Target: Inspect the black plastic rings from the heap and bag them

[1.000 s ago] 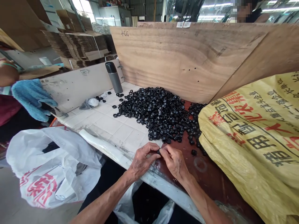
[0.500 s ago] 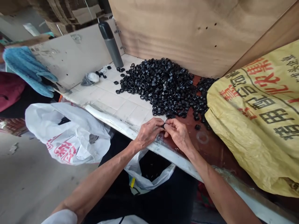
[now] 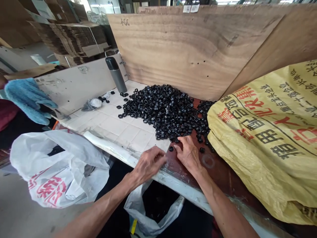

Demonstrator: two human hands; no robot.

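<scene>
A large heap of small black plastic rings (image 3: 165,110) lies on the worktable (image 3: 119,127). My right hand (image 3: 188,153) reaches to the near edge of the heap, fingers curled over rings there; a loose ring (image 3: 170,148) lies just left of its fingertips. My left hand (image 3: 150,163) rests at the table's front edge with its fingers curled inward; what they hold, if anything, is hidden. The two hands are a little apart.
A yellow printed sack (image 3: 267,138) fills the right side. Plywood boards (image 3: 188,49) wall the back. A grey flask (image 3: 116,75) stands at the back left, near a small clear bag (image 3: 91,104). White plastic bags hang below the table edge (image 3: 59,165) (image 3: 151,211). A blue cloth (image 3: 27,99) lies left.
The hands, pinched together on one black ring before, have parted. My right hand has moved forward to the heap; my left hand has stayed near the table edge.
</scene>
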